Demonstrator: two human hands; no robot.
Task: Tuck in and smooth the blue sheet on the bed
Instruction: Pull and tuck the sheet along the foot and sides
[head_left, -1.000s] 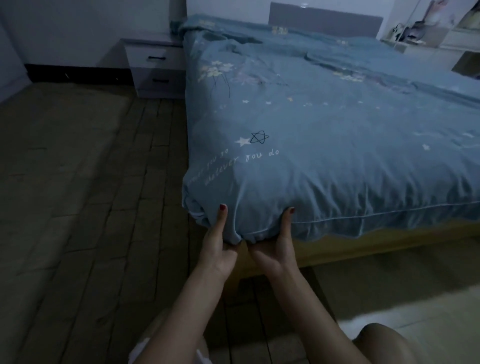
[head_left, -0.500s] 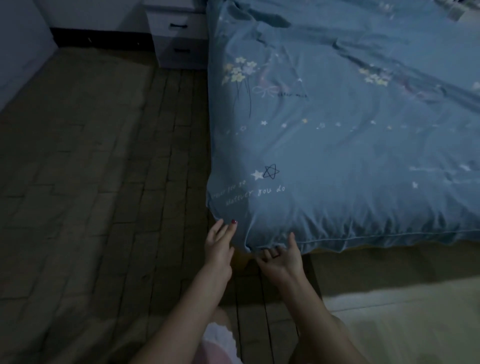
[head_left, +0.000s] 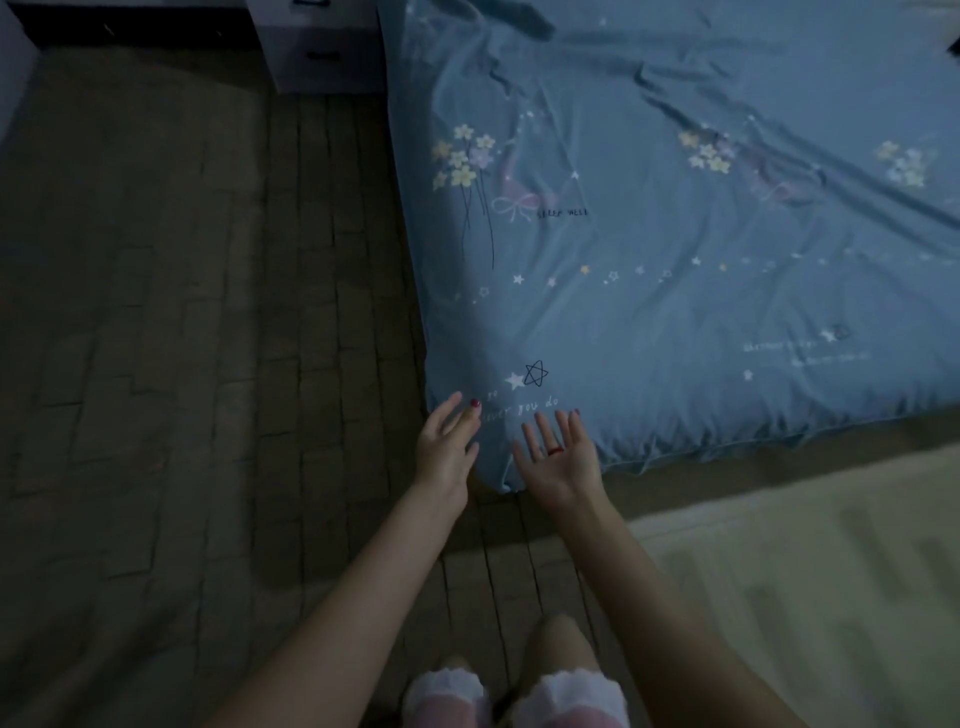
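The blue sheet (head_left: 675, 270) covers the bed and fills the view from 12 o'clock round to 3 o'clock. Its near corner sits close to the middle, and both hands are at that corner.

The left hand (head_left: 444, 449) is at the left side of the corner. Its fingers are straight and spread a little, and they point up toward 1 o'clock. Red polish shows on one nail. The fingertips lie over the sheet edge, but I cannot tell if they press on it.

The right hand (head_left: 561, 457) is just beside the left, at about 3 o'clock from it. Its palm faces up and the fingers are straight and apart. A red ring (head_left: 555, 450) sits on one finger. The fingers reach over the corner of the sheet. Neither hand grips anything, and the two hands are a little apart.

The sheet has flowers (head_left: 465, 156) at 12 o'clock from the hands, small stars, and some words near the corner. It looks flat near the corner, with long wrinkles far off at 1 o'clock and 2 o'clock.

A drawer unit (head_left: 322, 52) stands at 11 o'clock, next to the bed. The dark floor (head_left: 182, 364) fills the 9 o'clock side. A pale rug (head_left: 805, 597) lies at 4 o'clock. White frilly cloth (head_left: 519, 696) shows at 6 o'clock.
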